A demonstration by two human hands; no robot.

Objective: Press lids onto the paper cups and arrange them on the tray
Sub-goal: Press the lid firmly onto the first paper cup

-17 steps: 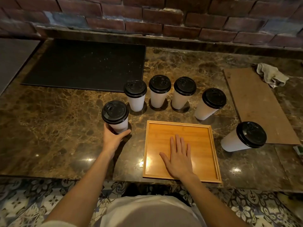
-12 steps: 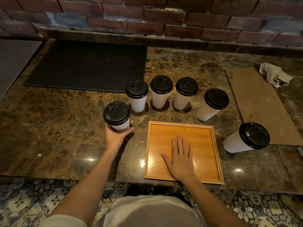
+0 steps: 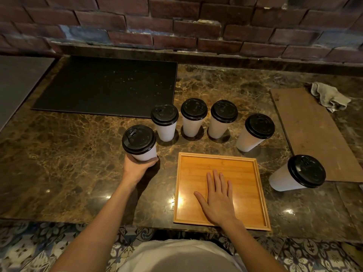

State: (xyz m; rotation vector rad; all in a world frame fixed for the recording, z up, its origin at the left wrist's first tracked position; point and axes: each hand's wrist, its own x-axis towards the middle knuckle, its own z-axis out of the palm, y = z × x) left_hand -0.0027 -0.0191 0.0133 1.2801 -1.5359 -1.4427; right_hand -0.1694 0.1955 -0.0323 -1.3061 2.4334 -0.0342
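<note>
The left hand point(image 3: 137, 170) is wrapped round the bottom of the near-left cup point(image 3: 146, 154), fingers curled on its white side; the black lid point(image 3: 138, 139) is on. This cup is just left of the wooden tray point(image 3: 245, 167); no cup is on the tray yet. The right hand point(image 3: 218, 199) lies flat on the tray, fingers straight and close together. Five other cups point(image 3: 192, 124) with lids stand on the counter point(image 3: 78, 154), far and right of the tray. A paper cup is likely light and soft. Squeeze hard and the side may dent or the lid pop, so hold it gently round the side and keep it upright.
</note>
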